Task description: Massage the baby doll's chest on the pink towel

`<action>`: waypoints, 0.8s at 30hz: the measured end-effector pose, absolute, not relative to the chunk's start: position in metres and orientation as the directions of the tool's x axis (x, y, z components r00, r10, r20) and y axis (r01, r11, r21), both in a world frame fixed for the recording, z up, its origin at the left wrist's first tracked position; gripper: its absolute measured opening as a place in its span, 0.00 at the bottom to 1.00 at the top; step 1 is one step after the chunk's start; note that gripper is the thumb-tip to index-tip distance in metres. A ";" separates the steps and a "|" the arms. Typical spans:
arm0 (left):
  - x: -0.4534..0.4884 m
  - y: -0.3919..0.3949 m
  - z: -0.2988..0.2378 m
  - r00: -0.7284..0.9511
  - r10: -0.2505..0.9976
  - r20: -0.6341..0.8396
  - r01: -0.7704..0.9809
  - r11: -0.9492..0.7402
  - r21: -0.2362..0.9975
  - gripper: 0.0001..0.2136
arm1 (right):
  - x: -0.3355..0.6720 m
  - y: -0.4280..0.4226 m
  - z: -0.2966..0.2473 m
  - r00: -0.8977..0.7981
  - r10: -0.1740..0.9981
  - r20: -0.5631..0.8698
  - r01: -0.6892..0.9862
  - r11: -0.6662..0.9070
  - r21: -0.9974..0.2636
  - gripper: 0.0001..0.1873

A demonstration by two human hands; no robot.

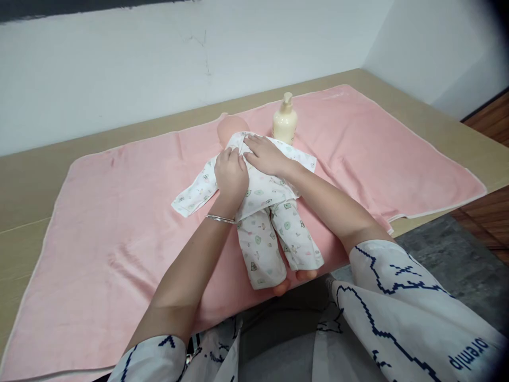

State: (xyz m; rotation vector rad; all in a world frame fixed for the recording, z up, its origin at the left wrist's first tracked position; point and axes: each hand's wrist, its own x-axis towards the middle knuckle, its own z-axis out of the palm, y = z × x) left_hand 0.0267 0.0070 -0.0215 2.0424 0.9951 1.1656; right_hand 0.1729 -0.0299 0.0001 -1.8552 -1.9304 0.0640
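A baby doll [233, 128] lies on the pink towel, its head away from me and its feet at the table's near edge. It wears a white printed top [258, 193] and matching pants [260, 249]. My left hand [231, 172] has its fingers curled in on the front of the top near the neck, seemingly pinching the cloth; the fingertips are partly hidden. Flat across the upper part of the top rests my right hand [265, 154], fingers stretched out. One sleeve spreads to the left, the other to the right beyond my right wrist.
The pink towel [107, 223] covers much of the wooden table [24, 196]. A cream pump bottle [284, 122] stands upright just right of the doll's head. Behind the table rises a white wall [151, 63]. Grey floor [449, 265] shows at the right.
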 end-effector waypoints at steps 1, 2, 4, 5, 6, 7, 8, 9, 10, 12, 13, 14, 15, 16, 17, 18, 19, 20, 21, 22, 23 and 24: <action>0.026 0.008 -0.022 0.340 0.825 0.451 0.315 -0.552 0.772 0.10 | 0.175 -0.030 0.001 0.004 0.957 0.289 0.936 0.098 -0.339 0.31; 0.026 0.010 -0.022 0.340 0.827 0.448 0.315 -0.549 0.775 0.10 | 0.175 -0.031 0.002 -0.004 0.957 0.291 0.938 0.104 -0.330 0.30; 0.023 0.018 -0.023 0.345 0.832 0.435 0.322 -0.540 0.777 0.11 | 0.169 -0.035 0.007 -0.012 0.953 0.302 0.948 0.107 -0.300 0.27; 0.021 0.022 -0.023 0.350 0.835 0.425 0.332 -0.535 0.777 0.12 | 0.164 -0.039 0.010 -0.013 0.952 0.305 0.954 0.103 -0.280 0.25; 0.019 0.027 -0.023 0.357 0.839 0.411 0.347 -0.528 0.775 0.13 | 0.157 -0.042 0.012 -0.009 0.952 0.305 0.962 0.091 -0.256 0.24; 0.017 0.031 -0.023 0.365 0.843 0.395 0.367 -0.520 0.771 0.13 | 0.149 -0.046 0.014 0.002 0.952 0.305 0.971 0.072 -0.230 0.22; 0.015 0.036 -0.023 0.372 0.847 0.379 0.388 -0.513 0.765 0.13 | 0.139 -0.050 0.016 0.020 0.951 0.307 0.978 0.045 -0.203 0.22; 0.014 0.039 -0.023 0.377 0.850 0.367 0.408 -0.508 0.759 0.13 | 0.130 -0.054 0.016 0.045 0.949 0.314 0.984 0.012 -0.176 0.21; 0.013 0.042 -0.023 0.380 0.852 0.360 0.422 -0.506 0.753 0.14 | 0.122 -0.058 0.017 0.071 0.944 0.323 0.988 -0.023 -0.152 0.21; 0.012 0.044 -0.023 0.383 0.848 0.365 0.430 -0.514 0.742 0.13 | 0.112 -0.062 0.018 0.106 0.939 0.328 0.990 -0.068 -0.125 0.20; 0.013 0.043 -0.023 0.388 0.842 0.375 0.428 -0.525 0.736 0.12 | 0.112 -0.062 0.018 0.109 0.941 0.322 0.989 -0.071 -0.127 0.20; 0.014 0.040 -0.023 0.396 0.833 0.386 0.425 -0.539 0.727 0.11 | 0.115 -0.061 0.018 0.101 0.945 0.311 0.988 -0.059 -0.140 0.20; 0.015 0.037 -0.023 0.403 0.824 0.400 0.424 -0.555 0.716 0.11 | 0.121 -0.058 0.018 0.085 0.950 0.300 0.986 -0.037 -0.162 0.20; 0.017 0.031 -0.022 0.407 0.813 0.416 0.421 -0.571 0.705 0.10 | 0.129 -0.055 0.018 0.064 0.955 0.291 0.982 -0.008 -0.191 0.20; 0.018 0.025 -0.022 0.407 0.804 0.434 0.418 -0.587 0.694 0.10 | 0.138 -0.051 0.017 0.043 0.957 0.287 0.975 0.022 -0.221 0.21; 0.020 0.019 -0.021 0.403 0.795 0.454 0.416 -0.601 0.682 0.09 | 0.147 -0.047 0.016 0.026 0.958 0.285 0.968 0.047 -0.247 0.21; 0.022 0.013 -0.020 0.401 0.787 0.469 0.422 -0.613 0.668 0.09 | 0.155 -0.043 0.015 0.013 0.959 0.282 0.961 0.065 -0.268 0.22; 0.023 0.007 -0.018 0.405 0.781 0.475 0.439 -0.622 0.649 0.08 | 0.161 -0.039 0.013 0.008 0.960 0.279 0.957 0.073 -0.281 0.22; 0.024 0.002 -0.016 0.413 0.779 0.472 0.466 -0.626 0.625 0.07 | 0.166 -0.036 0.011 0.010 0.961 0.278 0.955 0.073 -0.288 0.22; 0.025 -0.001 -0.014 0.425 0.779 0.460 0.503 -0.626 0.596 0.07 | 0.168 -0.034 0.009 0.016 0.960 0.279 0.956 0.067 -0.287 0.23; 0.025 -0.002 -0.011 0.438 0.784 0.441 0.543 -0.621 0.565 0.08 | 0.169 -0.032 0.007 0.025 0.959 0.281 0.958 0.058 -0.282 0.23; 0.024 -0.002 -0.009 0.449 0.790 0.416 0.579 -0.612 0.538 0.08 | 0.169 -0.031 0.006 0.033 0.958 0.284 0.961 0.049 -0.274 0.24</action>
